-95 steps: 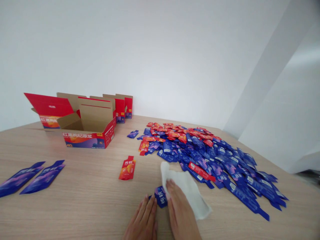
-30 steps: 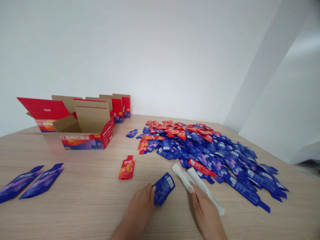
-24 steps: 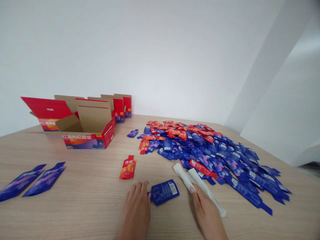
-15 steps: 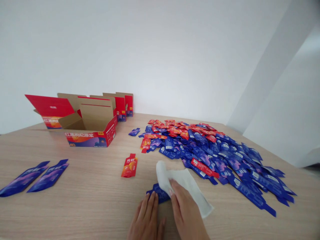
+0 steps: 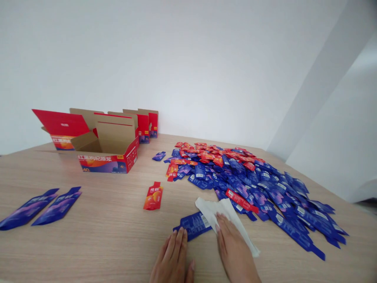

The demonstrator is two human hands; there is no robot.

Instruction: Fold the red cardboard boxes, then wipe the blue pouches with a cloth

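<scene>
A blue pouch (image 5: 194, 225) lies back side up on the table at the front middle, its barcode showing near its right end. The fingertips of my left hand (image 5: 172, 255) rest flat on its left end, fingers stretched out. A white cloth (image 5: 241, 222) covers the right end of this pouch and part of the table. Over the cloth lies my right hand (image 5: 234, 245), its fingers close together and pressing the cloth down. Just beyond the blue pouch is a single red pouch (image 5: 153, 196), front side up.
A large heap of blue and red pouches (image 5: 235, 173) spreads over the right side. Two blue pouches (image 5: 59, 206) lie at the left. An open carton (image 5: 106, 163) stands at the back left, with more red cartons (image 5: 143, 127) behind it near the wall (image 5: 188, 70).
My right hand has moved right with the cloth, which now lies flatter, uncovering more of the blue pouch. My left hand has stayed on the pouch's left end.
</scene>
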